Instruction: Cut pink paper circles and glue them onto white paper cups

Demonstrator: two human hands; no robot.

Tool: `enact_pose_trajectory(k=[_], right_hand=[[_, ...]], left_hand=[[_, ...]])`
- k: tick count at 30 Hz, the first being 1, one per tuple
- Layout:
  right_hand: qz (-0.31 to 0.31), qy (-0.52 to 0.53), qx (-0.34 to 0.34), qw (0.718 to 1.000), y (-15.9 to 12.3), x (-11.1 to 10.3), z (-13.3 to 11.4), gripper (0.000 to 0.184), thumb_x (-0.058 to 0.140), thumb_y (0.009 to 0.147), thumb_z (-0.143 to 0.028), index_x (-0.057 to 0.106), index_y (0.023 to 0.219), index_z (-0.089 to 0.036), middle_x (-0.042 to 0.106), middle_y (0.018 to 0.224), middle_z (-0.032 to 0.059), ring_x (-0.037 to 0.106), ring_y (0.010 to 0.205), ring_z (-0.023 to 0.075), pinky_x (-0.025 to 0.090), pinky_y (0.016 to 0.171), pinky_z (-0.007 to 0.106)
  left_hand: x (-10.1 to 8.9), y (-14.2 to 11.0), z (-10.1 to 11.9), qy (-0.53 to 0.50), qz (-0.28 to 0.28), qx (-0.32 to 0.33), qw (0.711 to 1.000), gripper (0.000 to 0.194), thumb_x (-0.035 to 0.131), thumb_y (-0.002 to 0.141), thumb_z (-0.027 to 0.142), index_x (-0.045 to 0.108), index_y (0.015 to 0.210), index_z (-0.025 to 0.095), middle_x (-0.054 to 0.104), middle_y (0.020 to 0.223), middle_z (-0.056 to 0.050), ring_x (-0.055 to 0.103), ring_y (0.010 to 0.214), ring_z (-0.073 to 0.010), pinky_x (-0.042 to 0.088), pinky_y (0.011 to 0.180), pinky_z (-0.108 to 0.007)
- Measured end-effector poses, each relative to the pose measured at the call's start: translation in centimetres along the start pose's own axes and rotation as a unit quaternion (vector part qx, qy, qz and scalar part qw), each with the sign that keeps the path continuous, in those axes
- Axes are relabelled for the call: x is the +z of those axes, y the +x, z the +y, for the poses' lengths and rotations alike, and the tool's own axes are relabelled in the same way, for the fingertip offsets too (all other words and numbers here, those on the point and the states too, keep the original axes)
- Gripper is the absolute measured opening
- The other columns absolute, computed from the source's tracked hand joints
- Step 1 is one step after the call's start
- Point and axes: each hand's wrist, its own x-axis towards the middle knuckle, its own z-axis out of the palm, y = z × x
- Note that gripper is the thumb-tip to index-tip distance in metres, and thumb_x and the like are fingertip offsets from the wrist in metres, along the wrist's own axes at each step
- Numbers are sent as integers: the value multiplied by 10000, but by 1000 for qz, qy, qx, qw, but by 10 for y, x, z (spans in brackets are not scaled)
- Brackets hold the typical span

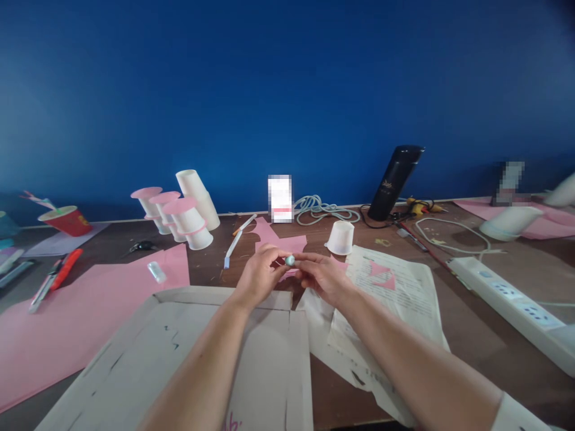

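In the middle of the head view, my left hand [263, 272] and my right hand [326, 276] meet at the fingertips. Between them they pinch a small pale green round piece [290, 260], too small to tell its kind. Below the fingers lies cut pink paper [281, 242] on the brown table. A white paper cup [340, 237] stands upside down just beyond my right hand. Under my forearms are a flat cardboard box [278, 359] with pen marks and a printed sheet [404, 287] carrying pink scraps.
Paper cups with pink discs [182, 215] stand at the back left. A pink sheet [112, 299] bears a clear tape roll [157, 272] and a cutter [56, 278]. Rightward are a black flask [395, 182], a power strip [512, 308] and cables [323, 211]. A blue wall rises behind.
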Motion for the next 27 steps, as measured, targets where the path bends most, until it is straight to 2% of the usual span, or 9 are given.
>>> enact_pose_trajectory(k=[7, 14, 18, 23, 27], right_hand=[[-38, 84, 36, 995, -1, -3, -3, 167, 794, 672, -162, 719, 821, -157, 614, 670, -21, 561, 563, 52, 449, 432, 105], [-45, 110, 36, 992, 0, -4, -3, 178, 798, 669, -155, 706, 821, -146, 616, 679, -12, 550, 544, 51, 446, 413, 99], [-30, 98, 24, 995, 3, -4, 0, 183, 804, 653, -157, 708, 808, -140, 586, 606, -20, 493, 490, 45, 431, 395, 106], [-8, 87, 13, 996, 4, -4, 1, 180, 813, 629, -157, 703, 771, -149, 558, 571, -30, 479, 494, 49, 422, 393, 108], [-1, 88, 9, 996, 3, -1, 0, 164, 815, 628, -180, 694, 732, -142, 546, 553, -31, 470, 496, 49, 426, 401, 114]], left_hand=[[13, -4, 1, 45, 41, 23, 998, 149, 565, 875, 218, 601, 1018, 239, 610, 1029, -39, 617, 878, -158, 488, 762, -259], [22, -4, 0, 80, 74, 51, 993, 105, 562, 883, 210, 579, 986, 228, 610, 979, -34, 601, 851, -157, 484, 758, -263], [25, -3, -3, 84, 84, 69, 991, 136, 581, 868, 176, 594, 992, 229, 610, 977, -24, 604, 826, -147, 497, 740, -259], [25, -3, -3, 77, 65, 88, 991, 264, 575, 879, 170, 627, 1123, 254, 631, 1026, -27, 621, 880, -142, 505, 807, -262], [25, -4, -2, 79, 75, 82, 991, 232, 600, 861, 164, 656, 1073, 238, 646, 982, -22, 628, 872, -143, 502, 787, -252]])
